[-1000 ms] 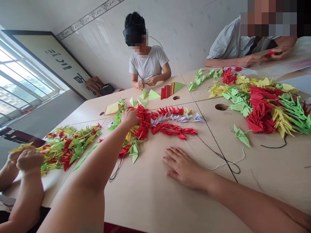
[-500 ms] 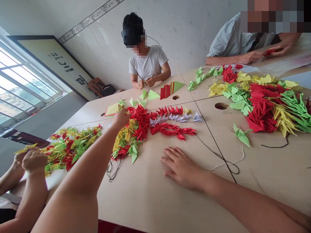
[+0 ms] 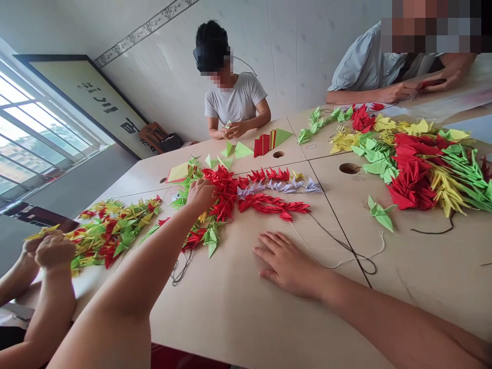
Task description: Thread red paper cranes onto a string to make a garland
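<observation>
My left hand reaches over a heap of strung paper cranes, its fingers curled down beside the red cranes. What the fingertips hold is hidden behind the hand. Green cranes show to its left and more green cranes below it. From the heap, strands of red cranes and white cranes stretch to the right. My right hand lies flat on the table with fingers spread, holding nothing. A white cord and a dark cord lie just beyond it.
Another pile of mixed cranes lies at left, near a co-worker's hands. Across the table, a person folds paper behind green sheets and red folded strips. A large crane pile and a loose green crane are at right.
My left hand has moved slightly right and nearer to me over the heap, uncovering green cranes on its left. My right hand stays where it was.
</observation>
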Tool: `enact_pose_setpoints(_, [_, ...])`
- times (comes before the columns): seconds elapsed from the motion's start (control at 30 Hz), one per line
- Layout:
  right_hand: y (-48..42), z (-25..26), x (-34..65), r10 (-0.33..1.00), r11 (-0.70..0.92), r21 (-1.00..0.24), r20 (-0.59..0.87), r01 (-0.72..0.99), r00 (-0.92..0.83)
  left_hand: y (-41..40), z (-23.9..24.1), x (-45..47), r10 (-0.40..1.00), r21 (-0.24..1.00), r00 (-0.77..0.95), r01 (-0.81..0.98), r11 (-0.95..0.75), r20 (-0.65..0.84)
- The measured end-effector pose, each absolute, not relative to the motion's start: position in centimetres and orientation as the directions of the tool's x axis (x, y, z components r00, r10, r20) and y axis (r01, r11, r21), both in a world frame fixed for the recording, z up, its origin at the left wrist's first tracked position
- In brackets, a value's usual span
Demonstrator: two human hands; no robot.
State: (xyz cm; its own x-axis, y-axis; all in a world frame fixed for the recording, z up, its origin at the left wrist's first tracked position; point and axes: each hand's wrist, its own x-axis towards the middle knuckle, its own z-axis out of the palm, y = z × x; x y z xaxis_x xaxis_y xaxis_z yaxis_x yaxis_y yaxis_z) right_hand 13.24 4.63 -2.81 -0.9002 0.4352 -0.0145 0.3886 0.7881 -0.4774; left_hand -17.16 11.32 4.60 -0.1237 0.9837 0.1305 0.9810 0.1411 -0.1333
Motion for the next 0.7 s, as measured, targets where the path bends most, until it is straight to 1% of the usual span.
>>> enact_pose_setpoints(0.1, [4.6,-2.7,13.3,0.437,0.785,-0.484,-0.009,0.386,-0.900,11.4,4.7,-17.3,0.986,-0.144,-0.109,0.981,0.127,0.128])
enact_pose_setpoints(0.2, [4.6,-2.7,13.3,0.436,0.786,-0.484,-0.006,0.384,-0.900,11.5,4.9,-17.5,0.984,-0.130,-0.120,0.982,0.137,0.130])
enact_pose_setpoints(0.3, [4.6,-2.8,13.3,0.436,0.788,-0.479,-0.008,0.387,-0.900,11.9,5.5,-18.0,0.975,-0.090,-0.170,0.979,0.185,0.145])
enact_pose_setpoints(0.5, [4.6,-2.6,13.2,0.439,0.780,-0.483,-0.032,0.398,-0.898,13.1,8.2,-20.4,0.916,0.029,-0.353,0.935,0.354,0.189])
enact_pose_setpoints(0.6, [4.6,-2.6,13.2,0.442,0.779,-0.479,-0.036,0.404,-0.896,13.2,9.5,-21.2,0.901,0.073,-0.388,0.922,0.381,0.195])
enact_pose_setpoints(0.7, [4.6,-2.7,13.2,0.444,0.781,-0.478,-0.028,0.402,-0.895,12.8,9.6,-21.2,0.908,0.085,-0.381,0.924,0.372,0.173])
